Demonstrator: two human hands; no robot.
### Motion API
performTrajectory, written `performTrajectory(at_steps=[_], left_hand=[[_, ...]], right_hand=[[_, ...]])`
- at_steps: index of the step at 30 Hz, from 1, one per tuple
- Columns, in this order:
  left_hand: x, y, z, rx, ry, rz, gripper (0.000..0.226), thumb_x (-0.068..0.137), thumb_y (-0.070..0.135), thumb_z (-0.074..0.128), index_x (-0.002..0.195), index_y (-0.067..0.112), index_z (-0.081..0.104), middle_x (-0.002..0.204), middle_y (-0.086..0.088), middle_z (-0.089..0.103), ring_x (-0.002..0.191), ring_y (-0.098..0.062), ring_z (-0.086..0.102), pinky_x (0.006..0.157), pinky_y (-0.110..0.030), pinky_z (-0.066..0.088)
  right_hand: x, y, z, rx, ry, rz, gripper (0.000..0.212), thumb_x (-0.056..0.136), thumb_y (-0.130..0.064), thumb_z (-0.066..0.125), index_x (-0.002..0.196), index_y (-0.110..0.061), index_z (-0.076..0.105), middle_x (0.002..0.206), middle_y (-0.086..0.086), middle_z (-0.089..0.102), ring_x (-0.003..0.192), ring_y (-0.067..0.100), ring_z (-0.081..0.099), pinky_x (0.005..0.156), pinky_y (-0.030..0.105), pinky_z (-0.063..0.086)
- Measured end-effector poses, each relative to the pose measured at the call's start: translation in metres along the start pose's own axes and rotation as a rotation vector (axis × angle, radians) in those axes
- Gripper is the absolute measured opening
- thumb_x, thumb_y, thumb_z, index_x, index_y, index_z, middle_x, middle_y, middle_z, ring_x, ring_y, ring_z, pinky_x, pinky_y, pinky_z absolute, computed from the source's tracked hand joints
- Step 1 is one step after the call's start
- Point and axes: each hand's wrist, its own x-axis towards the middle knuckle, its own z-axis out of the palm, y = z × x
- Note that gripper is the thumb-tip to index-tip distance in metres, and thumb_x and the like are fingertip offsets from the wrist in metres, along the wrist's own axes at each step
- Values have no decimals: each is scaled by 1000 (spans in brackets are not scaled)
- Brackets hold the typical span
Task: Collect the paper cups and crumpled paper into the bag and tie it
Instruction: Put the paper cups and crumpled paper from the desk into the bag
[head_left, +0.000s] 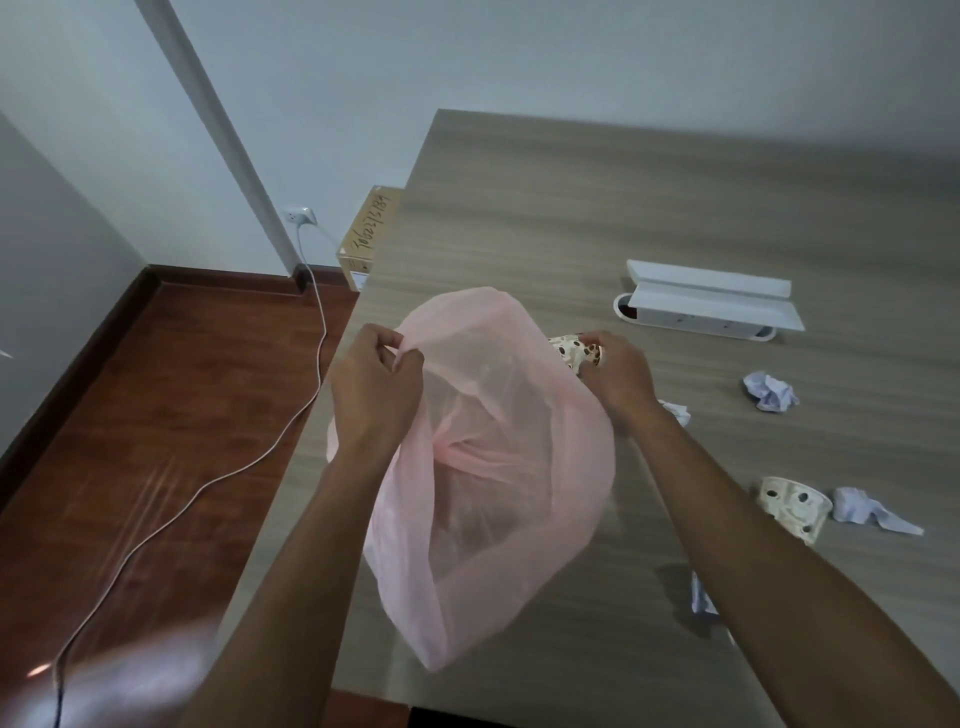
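A thin pink plastic bag (493, 467) hangs open over the left part of the table. My left hand (371, 384) pinches its rim at the upper left. My right hand (615, 371) grips a spotted paper cup (569, 348) at the bag's right rim. A second spotted paper cup (792, 506) lies on its side to the right. Crumpled paper lies loose: one ball (771, 392) at the right, a small piece (675, 413) behind my right wrist, another (867, 512) beside the lying cup, and a scrap (701, 597) partly hidden by my right forearm.
The grey wood-grain table (597, 218) carries a white cable-box lid (709, 301) standing open. Left of the table's edge is a red-brown floor with a white cable (218, 478) running to a wall socket (300, 215). A cardboard box (366, 234) stands by the wall.
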Motion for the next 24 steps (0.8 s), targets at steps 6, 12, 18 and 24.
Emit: performTrajectory(at_steps=[6,12,18,24], left_hand=[[9,-11,12,29,8,-12,10,82,10,62,89,16,63,66,3,55,61,7,51,56,-5,35],[7,-15,9,42,-12,-15,10,82,14,64,87,22,61,68,5,58,61,9,52,55,-7,37],[-5,-4,1,45,-19,-66,6,84,19,62,87,25,61,70,15,56,62,2,54,59,-19,45],[-25,12,0,48,-57,-75,7,84,18,60,91,18,62,73,13,55,66,-2,52,58,-21,43]], right_hand=[[49,15,22,-369,-243,-151,67,88,-28,65,149,-31,37,158,0,32,143,31,26,112,48,32],[42,34,29,-376,-171,-139,62,82,-33,68,141,-27,48,128,11,47,120,33,46,95,40,41],[6,25,3,184,23,99,68,74,-35,80,135,-20,53,117,12,61,102,24,62,89,35,50],[-68,0,-63,580,223,140,50,72,-51,79,111,-30,57,104,-11,66,85,4,67,76,34,59]])
